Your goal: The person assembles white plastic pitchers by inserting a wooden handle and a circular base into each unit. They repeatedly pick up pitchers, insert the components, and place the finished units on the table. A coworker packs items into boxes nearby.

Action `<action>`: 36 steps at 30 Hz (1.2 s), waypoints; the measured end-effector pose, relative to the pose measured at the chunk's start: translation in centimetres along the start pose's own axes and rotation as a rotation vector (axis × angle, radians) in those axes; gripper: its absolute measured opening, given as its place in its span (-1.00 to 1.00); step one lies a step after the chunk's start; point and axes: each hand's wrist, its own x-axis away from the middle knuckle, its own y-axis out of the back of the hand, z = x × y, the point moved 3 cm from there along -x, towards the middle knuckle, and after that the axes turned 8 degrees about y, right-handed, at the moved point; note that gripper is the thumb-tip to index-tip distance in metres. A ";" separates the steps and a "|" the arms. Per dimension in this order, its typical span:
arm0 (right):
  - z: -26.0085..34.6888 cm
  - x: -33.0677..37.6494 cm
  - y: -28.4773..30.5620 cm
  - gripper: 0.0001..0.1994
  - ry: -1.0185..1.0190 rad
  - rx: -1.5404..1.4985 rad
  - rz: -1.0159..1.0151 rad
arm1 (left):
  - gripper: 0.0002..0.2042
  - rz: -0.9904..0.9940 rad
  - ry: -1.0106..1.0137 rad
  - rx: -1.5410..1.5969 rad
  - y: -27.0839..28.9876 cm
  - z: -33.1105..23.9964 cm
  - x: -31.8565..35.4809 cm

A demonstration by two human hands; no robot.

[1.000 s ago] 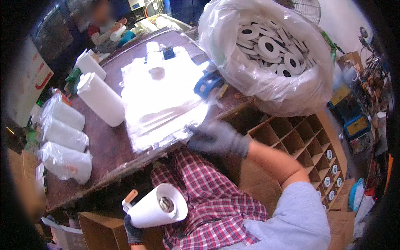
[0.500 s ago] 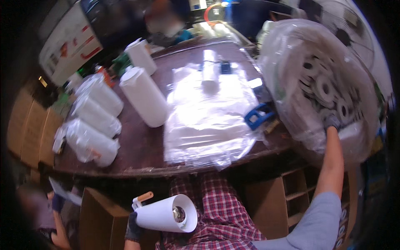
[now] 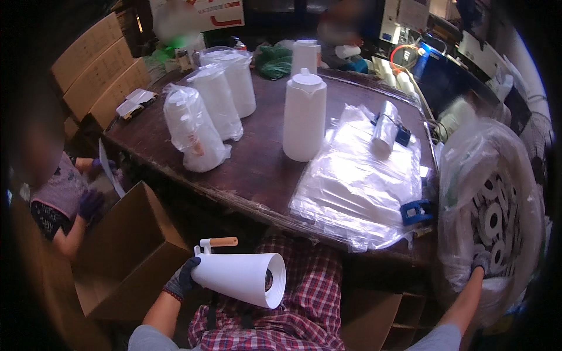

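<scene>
My left hand (image 3: 182, 278), in a dark glove, is closed round the narrow end of a white jug body (image 3: 237, 278) held sideways above my lap. Its wide open end faces right, with a dark round shape inside. A wood-coloured handle (image 3: 223, 241) stands on its upper side. My right hand (image 3: 481, 258), gloved too, reaches into a large clear plastic bag (image 3: 459, 175) at the right. White ring-shaped parts (image 3: 494, 219) lie heaped in there, and the hand is against the nearest ones. Its fingers are too hidden to read.
On the dark table (image 3: 246, 167) stand a white lidded jug (image 3: 304, 120), several plastic-wrapped jugs (image 3: 196, 131), a stack of clear bags (image 3: 351, 181) and a blue tape dispenser (image 3: 416, 212). An open carton (image 3: 132, 245) sits at left beside a co-worker (image 3: 61, 202). A divided carton (image 3: 374, 319) is lower right.
The view has swung right, so the table sits further left-turned and the left carton shows more. My left hand still holds the jug body; my right hand stays among the rings.
</scene>
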 end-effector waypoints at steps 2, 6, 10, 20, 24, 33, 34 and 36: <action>6.5 1.2 2.5 -0.46 -0.018 -0.056 0.054 | -0.26 -0.049 -0.043 -0.061 0.0 -0.6 2.9; 4.3 4.6 9.0 -0.49 -0.114 -0.022 0.019 | -0.20 -0.026 0.053 0.030 1.4 0.7 0.2; 3.7 5.8 10.5 -0.52 -0.158 -0.042 -0.018 | -0.13 -0.017 0.044 0.015 -2.3 -0.6 2.0; -2.3 6.1 10.7 -0.38 -0.211 -0.493 -0.501 | -0.25 -0.094 0.012 0.061 -0.2 0.0 0.3; 0.2 6.5 14.1 -0.36 -0.300 -0.427 -0.185 | -0.27 -0.055 -0.049 0.050 -0.5 -0.2 1.8; 0.3 7.3 11.3 -0.32 -0.231 -0.582 -0.297 | -0.31 0.053 -0.118 -0.058 0.0 0.3 1.2; -0.7 8.0 12.6 -0.43 -0.151 -0.280 -0.478 | -0.32 0.069 -0.111 -0.089 0.7 0.3 0.6; -4.4 8.8 14.3 -0.49 -0.219 -0.920 -0.687 | -0.34 0.132 -0.101 -0.049 -0.4 0.6 -0.5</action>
